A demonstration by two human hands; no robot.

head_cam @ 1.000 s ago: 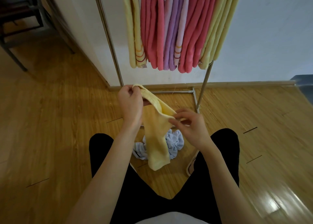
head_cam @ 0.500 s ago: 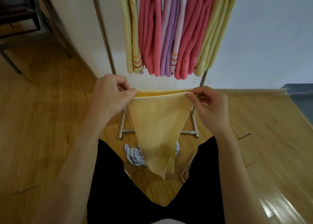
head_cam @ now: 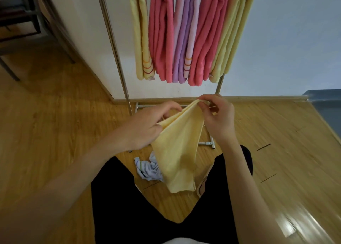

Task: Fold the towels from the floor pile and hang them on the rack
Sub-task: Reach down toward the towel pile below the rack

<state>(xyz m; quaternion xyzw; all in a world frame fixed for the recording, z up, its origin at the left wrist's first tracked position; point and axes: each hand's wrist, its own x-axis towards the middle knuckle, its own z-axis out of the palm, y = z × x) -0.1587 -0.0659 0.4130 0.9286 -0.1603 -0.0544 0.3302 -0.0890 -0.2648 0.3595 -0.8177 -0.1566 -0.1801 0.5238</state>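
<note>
The floor [head_cam: 55, 133] is yellow-brown wood, and a pale wall [head_cam: 286, 40] stands behind a metal rack [head_cam: 114, 46]. Five folded towels hang side by side on the rack: a yellow striped towel [head_cam: 141, 40], a pink towel [head_cam: 161, 36], a purple towel [head_cam: 185, 36], another pink one [head_cam: 208, 38] and a pale yellow towel [head_cam: 232, 35].

In front of the rack, below the hanging towels, a person holds a soft yellow towel [head_cam: 178, 151]. The left hand [head_cam: 147, 127] has its grip pinched on the lower end of the top edge. The right hand [head_cam: 217, 118] has its grip pinched on the higher end, closer to the rack. The cloth hangs down in a long drape between the person's black trouser legs [head_cam: 118, 206].

Half a second ago the top edge was stretched flat and wide between the two hands. Now the hands have come close together, the edge slants up toward the rack, and the towel looks doubled in layers.

On the floor in front of the rack lies a crumpled white-blue towel [head_cam: 147, 169]. The yellow towel hides part of it. The top bar of the rack is cut off by the picture's edge, and its right pole is mostly hidden behind towels and the right hand. Dark furniture [head_cam: 16, 22] far left of the rack is only partly in view.
</note>
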